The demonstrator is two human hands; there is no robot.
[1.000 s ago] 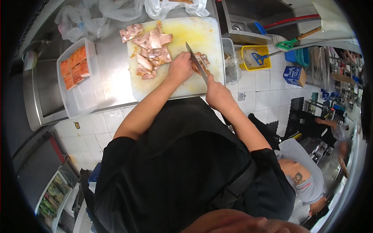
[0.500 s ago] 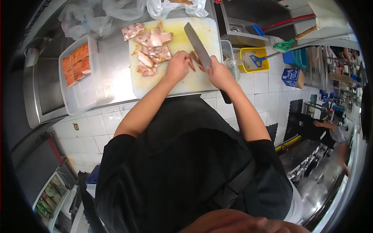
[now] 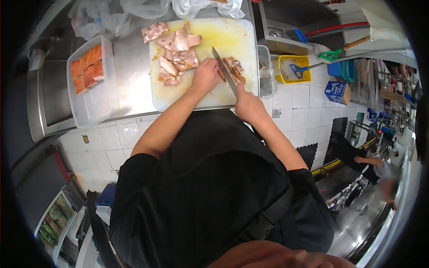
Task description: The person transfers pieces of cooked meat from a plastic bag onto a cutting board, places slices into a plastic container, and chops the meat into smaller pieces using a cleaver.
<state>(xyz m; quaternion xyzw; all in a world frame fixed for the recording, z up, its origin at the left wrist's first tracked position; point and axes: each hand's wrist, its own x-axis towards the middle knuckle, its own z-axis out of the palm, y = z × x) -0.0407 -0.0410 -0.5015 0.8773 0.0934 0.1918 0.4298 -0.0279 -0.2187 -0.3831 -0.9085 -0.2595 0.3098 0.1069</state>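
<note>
My right hand (image 3: 248, 105) is closed round the handle of a knife (image 3: 225, 70), whose blade is edge-down on the right part of the white cutting board (image 3: 214, 96). Cut meat pieces (image 3: 234, 69) lie to the right of the blade. On the blade's left side, my left hand (image 3: 206, 75) rests with its fingers curled against a bit of meat, mostly hidden by them. Larger meat chunks (image 3: 181, 47) are piled on the board's left half.
A clear plastic container (image 3: 100, 105) with orange-pink fish pieces (image 3: 87, 68) sits at left. Plastic bags (image 3: 147, 8) lie behind the board. A sink (image 3: 275, 33), yellow bin (image 3: 293, 69) and blue box (image 3: 337, 92) are at right. Another person (image 3: 368, 161) is farther off.
The knife was tilted flat with its broad side showing half a second ago; now its blade is upright against the meat. More cut pieces show right of it. The view has shifted slightly.
</note>
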